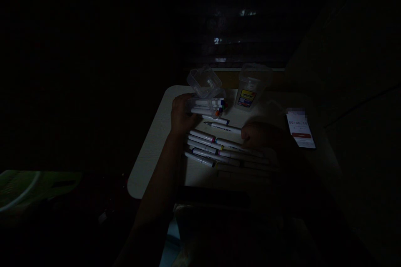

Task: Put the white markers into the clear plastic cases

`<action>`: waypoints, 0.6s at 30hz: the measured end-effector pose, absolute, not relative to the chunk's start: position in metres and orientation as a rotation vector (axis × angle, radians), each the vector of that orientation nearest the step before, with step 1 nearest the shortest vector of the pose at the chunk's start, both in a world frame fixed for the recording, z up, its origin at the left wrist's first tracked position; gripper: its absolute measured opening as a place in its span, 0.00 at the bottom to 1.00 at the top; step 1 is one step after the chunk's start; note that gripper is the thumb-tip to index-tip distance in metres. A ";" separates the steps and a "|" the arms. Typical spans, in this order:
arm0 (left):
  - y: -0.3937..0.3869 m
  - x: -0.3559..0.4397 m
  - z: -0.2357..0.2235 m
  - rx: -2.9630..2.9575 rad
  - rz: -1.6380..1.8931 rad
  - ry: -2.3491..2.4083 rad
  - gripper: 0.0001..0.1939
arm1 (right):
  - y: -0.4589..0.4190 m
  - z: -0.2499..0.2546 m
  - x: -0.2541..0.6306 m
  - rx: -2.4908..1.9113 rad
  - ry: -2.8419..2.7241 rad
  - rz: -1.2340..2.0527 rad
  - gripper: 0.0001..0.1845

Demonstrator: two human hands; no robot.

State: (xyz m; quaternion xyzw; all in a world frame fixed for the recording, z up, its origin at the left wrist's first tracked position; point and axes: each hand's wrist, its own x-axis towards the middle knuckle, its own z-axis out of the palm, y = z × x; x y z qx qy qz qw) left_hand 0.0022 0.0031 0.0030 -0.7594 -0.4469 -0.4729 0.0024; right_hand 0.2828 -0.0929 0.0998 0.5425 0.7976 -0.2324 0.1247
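Lit phone [300, 128] on pale table [148, 160]

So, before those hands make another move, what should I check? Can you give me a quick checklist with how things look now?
1. Left hand on the clear box: ok, holding its side.
2. Markers inside that box: ok, several lie there.
3. Right hand gripping a marker: ok, held near one end.
4. Held marker capped: cannot tell, too dark.
5. Table free of loose markers: not ok, many lie on it.
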 end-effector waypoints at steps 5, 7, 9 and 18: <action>0.004 0.002 0.004 -2.354 -1.431 -1.470 0.30 | -0.091 0.097 0.273 1.448 2.237 -0.563 0.15; 0.004 0.002 0.004 -2.350 -1.435 -1.467 0.30 | -0.091 0.094 0.268 1.388 2.236 -0.517 0.15; 0.003 0.002 0.005 -2.353 -1.435 -1.462 0.31 | -0.091 0.090 0.265 1.362 2.237 -0.481 0.14; 0.003 0.002 0.004 -2.374 -1.448 -1.443 0.31 | -0.089 0.086 0.270 1.444 2.290 -0.412 0.16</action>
